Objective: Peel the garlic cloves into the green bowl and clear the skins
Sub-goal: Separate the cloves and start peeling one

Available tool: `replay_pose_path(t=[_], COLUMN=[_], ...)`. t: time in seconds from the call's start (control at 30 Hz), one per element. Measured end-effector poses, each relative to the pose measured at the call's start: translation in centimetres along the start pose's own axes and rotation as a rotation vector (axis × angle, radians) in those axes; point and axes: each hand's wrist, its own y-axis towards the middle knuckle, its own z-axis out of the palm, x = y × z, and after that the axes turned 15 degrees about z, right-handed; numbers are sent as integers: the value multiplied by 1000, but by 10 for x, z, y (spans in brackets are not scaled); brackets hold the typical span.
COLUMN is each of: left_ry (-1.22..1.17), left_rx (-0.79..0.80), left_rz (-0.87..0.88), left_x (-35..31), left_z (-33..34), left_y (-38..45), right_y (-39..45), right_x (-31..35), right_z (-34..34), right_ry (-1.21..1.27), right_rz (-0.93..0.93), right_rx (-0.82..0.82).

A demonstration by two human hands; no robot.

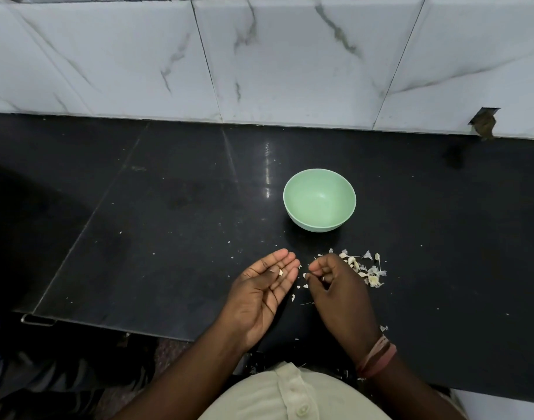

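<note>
The green bowl point(319, 204) stands on the black counter and looks empty. In front of it my left hand point(264, 294) lies palm up with straight fingers, and a small white piece of garlic point(280, 272) rests on the fingers. Beside it, my right hand point(335, 286) is curled, its fingertips pinching a small white scrap that is too small to name. A heap of garlic cloves and papery skins point(367, 269) lies on the counter just right of my right hand, partly hidden by it.
Skin flakes point(303, 286) are scattered on the counter point(169, 237) between and around my hands. A marble-tiled wall point(259, 62) runs along the back. The counter's front edge point(108, 327) steps down at the lower left.
</note>
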Motion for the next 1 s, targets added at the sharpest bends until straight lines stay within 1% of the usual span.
replay_pose_path(t=[0.1, 0.2, 0.33, 0.4, 0.5, 0.67, 0.77, 0.87, 0.93, 1.0], left_ry=[31, 54, 88, 111, 124, 181, 191, 229, 284, 353], left_rx=[16, 35, 64, 92, 139, 187, 178, 158, 155, 149], left_rz=[15, 37, 61, 55, 18, -46, -54, 16, 85, 150], left_x=[0, -1, -1, -2, -2, -3, -1, 2, 3, 3], left_z=[1, 2, 4, 5, 5, 6, 6, 6, 6, 7], left_y=[-1, -1, -2, -3, -5, -6, -7, -7, -7, -6], right_y=[-1, -3, -9, -11, -10, -5, -4, -2, 0, 0], right_x=[5, 7, 13, 17, 19, 15, 17, 19, 23, 25], right_z=[-3, -4, -6, -5, -2, -3, -5, -5, -6, -8], right_ry=[25, 36, 101, 80, 25, 17, 89, 259, 372, 442], right_rz=[-12, -64, -189, -263, -297, -275, -224, -86, 30, 108], right_rx=[7, 2, 13, 27, 83, 89, 103, 118, 169, 231])
